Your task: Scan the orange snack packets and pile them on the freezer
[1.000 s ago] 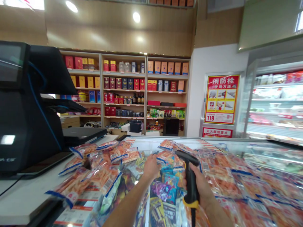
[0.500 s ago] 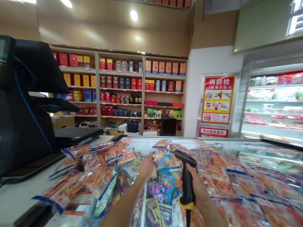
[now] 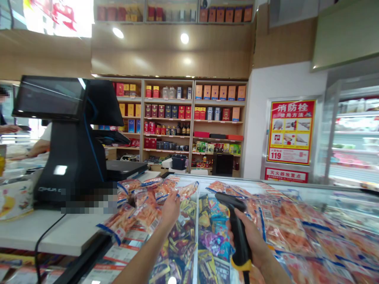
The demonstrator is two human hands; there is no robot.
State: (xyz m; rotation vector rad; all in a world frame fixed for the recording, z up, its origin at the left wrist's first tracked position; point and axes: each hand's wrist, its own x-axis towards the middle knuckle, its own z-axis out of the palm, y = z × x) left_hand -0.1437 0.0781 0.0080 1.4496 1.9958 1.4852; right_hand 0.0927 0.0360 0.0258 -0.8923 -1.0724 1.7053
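My right hand [image 3: 251,240] is wrapped around the black-and-yellow handle of a barcode scanner [image 3: 241,232], its head tilted up and to the left. Further left, my left hand [image 3: 171,209] has its fingers pinched at the near-left end of a clear, blue-edged bag of orange-pink food [image 3: 189,190]. Beneath both hands lie small colourful snack packets [image 3: 180,232] under or behind glass, split by a white divider. Similar orange-pink bags are heaped left of my left hand [image 3: 149,217] and spread to the right of the scanner [image 3: 288,227].
A black checkout terminal [image 3: 77,157] stands on a white counter [image 3: 59,232] at the left, a cable hanging from it. Behind are shelves of boxed goods [image 3: 168,112]. A red fire-hydrant notice [image 3: 291,132] and a refrigerated display [image 3: 355,130] are at right. Another person's arm [image 3: 38,148] shows far left.
The view has swung left and tilted up, showing more of the terminal and counter. My left hand has shifted left with the bag, away from the scanner, which stays in my right hand.
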